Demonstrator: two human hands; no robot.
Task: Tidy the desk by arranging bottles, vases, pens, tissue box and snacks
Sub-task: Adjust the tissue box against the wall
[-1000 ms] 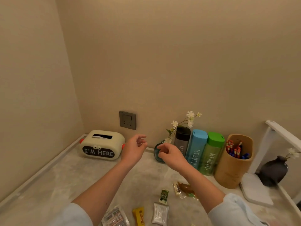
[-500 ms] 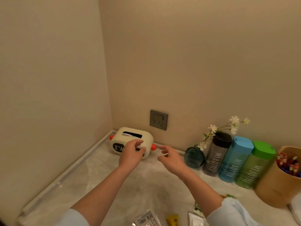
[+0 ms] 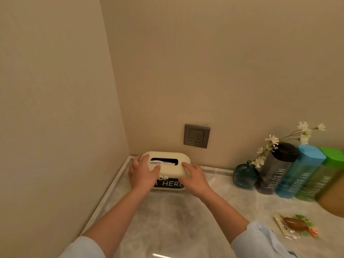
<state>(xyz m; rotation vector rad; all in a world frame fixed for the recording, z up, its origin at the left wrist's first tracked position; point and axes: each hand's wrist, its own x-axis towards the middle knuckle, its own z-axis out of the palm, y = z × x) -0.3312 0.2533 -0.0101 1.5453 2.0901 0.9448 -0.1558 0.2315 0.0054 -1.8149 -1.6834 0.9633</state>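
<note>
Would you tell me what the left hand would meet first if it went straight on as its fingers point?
The tissue box, which the left hand grips at its left end; behind it, probably the back wall, though depth is unclear.

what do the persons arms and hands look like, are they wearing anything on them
Both arms wear loose pale blue fabric sleeves. The left sleeve and right sleeve end near the elbows, with the forearms bare below. The left hand and right hand are bare: no gloves, rings, watch or bracelet can be seen.

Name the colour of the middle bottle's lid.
The lid is light blue; head view shows it.
</note>
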